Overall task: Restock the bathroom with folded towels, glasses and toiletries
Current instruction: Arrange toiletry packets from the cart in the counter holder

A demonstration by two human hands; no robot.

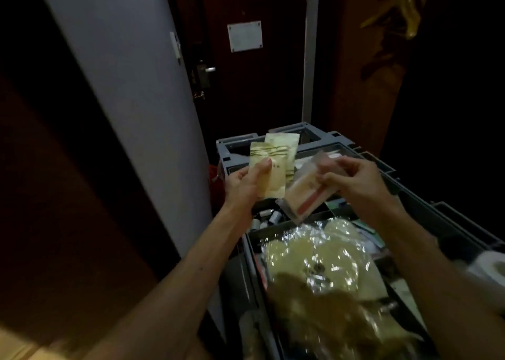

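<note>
Picking stock at grey plastic housekeeping cart point(322, 138) in dim corridor, not yet in bathroom.

Clamped in left hand point(246, 182), thumb across the front: two flat pale-yellow sachets w/ green wavy stripes point(276, 165), upright, fanned, held over cart's far end. Pinched in right hand point(352, 179), at 3 o'clock of the left, fingers curled round top edge: clear plastic packets w/ peach contents and red strip point(303, 195), hanging tilted, lower corner toward 7 o'clock. Just beside the sachets, poss. touching; can't tell. Packet count unclear, too blurred.

Under the hands, in cart compartment at 6 o'clock of left hand: small dark-and-white toiletry bottles point(269, 217), lying loose. Nearer, toward 6 o'clock of frame: crinkly clear-wrapped bundle of pale-yellow round items point(314, 255), contents not identifiable. White paper roll point(489, 269) at 4 o'clock edge. Beyond cart at 12 o'clock: dark wooden door point(246, 100) w/ white rectangular notice plate point(244, 35) and metal lever handle point(209, 69).

Progress, as a judgement: early, gathering stage only. Toiletries part-collected, both hands occupied. No towels or glasses in view. Left to do: prob. finish picking, carry the lot into bathroom, set out; then towels + glasses likewise.
</note>
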